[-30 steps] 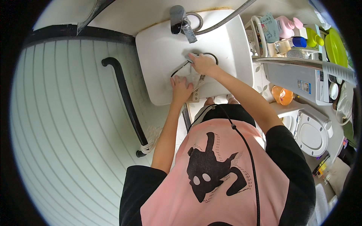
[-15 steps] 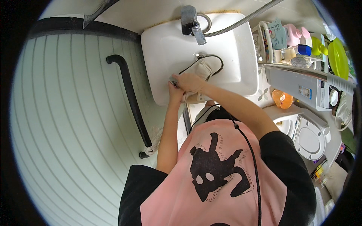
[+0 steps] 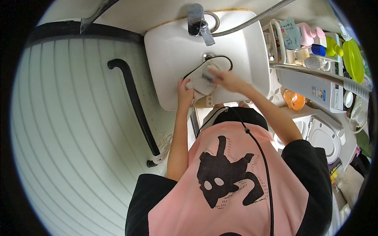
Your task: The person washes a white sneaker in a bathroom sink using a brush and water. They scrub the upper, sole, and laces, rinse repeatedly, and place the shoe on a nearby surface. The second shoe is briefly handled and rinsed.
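A whitish cloth item [image 3: 199, 84] with a black cord-like edge [image 3: 191, 73] and a beige dotted strip [image 3: 209, 100] lies in the front part of the white sink [image 3: 254, 59]; its exact kind is unclear. My left hand [image 3: 185, 94] grips its left side, fingers closed over the cloth. Above its middle, my right hand [image 3: 229, 80] is closed on a small grey brush-like thing [image 3: 207, 74], smeared by motion. The grey thing appears to touch the cloth. Behind them, the drain [image 3: 207, 57] shows partly under the black loop.
A chrome tap [image 3: 201, 26] with a metal hose [image 3: 256, 20] stands at the sink's back. To the right are a rack of bottles [image 3: 305, 35], a metal rail [image 3: 311, 71], an orange tub [image 3: 294, 100] and a toilet [image 3: 323, 141]. A black handle [image 3: 136, 106] crosses the ribbed panel [image 3: 71, 118] at left.
My right hand has moved right, away from my left hand, with the grey thing across the cloth. My left hand stays at the cloth's left side.
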{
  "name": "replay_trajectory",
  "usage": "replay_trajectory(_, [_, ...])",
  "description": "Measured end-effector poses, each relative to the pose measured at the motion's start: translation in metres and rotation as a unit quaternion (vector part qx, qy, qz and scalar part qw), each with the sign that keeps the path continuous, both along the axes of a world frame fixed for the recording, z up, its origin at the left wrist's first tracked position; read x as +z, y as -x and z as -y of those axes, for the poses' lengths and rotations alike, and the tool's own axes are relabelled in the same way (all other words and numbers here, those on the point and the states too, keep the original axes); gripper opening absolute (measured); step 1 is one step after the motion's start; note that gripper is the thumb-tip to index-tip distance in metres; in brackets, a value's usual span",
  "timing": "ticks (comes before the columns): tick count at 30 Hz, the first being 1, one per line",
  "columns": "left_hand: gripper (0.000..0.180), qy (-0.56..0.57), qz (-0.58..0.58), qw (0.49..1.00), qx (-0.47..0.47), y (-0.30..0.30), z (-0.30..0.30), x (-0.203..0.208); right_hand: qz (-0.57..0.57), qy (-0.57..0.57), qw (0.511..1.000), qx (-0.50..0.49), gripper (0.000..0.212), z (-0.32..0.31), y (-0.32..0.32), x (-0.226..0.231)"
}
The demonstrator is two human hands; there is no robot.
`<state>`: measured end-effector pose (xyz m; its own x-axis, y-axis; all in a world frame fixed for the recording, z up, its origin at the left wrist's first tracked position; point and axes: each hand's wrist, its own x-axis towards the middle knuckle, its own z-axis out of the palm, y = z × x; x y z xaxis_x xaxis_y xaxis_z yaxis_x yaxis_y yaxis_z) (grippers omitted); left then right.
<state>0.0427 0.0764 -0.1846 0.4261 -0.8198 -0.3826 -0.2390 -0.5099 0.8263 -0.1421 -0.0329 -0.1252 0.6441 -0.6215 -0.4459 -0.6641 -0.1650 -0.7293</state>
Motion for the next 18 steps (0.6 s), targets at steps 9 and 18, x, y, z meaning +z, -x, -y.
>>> replay_trajectory(9, [0.036,-0.132,-0.008,0.985,-0.114,0.005,0.027,0.007,-0.030,0.078,0.996,0.023,0.050,-0.042,0.005,-0.006])
replay_trajectory(18, [0.064,-0.191,0.240,0.906,-0.292,0.020,0.051,0.016,-0.020,0.085,0.984,-0.158,0.046,-0.013,0.016,-0.033])
